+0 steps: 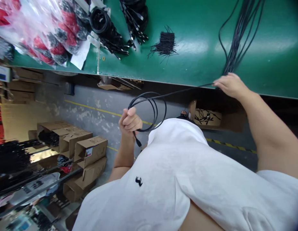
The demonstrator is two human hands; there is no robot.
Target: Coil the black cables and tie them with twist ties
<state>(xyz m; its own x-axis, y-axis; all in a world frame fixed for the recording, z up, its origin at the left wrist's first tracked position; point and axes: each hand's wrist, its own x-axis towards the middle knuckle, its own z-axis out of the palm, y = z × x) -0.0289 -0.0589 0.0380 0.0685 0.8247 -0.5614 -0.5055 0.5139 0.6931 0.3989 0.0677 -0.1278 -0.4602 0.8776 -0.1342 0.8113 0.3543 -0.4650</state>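
Note:
My left hand is closed round one side of a loosely looped black cable, in front of the white shirt. A dark plug end of this cable hangs below the fingers. From the loops the cable runs up to the right, to my right hand, whose fingers pinch it at the edge of the green table. Just beyond that hand a bundle of long black cables lies on the table, its near end partly hidden by the hand.
On the table are a pile of short black ties, coiled cables with plugs, and clear bags of red and black items. Below the table stands an open carton with cable pieces. Stacked cartons stand on the floor at left.

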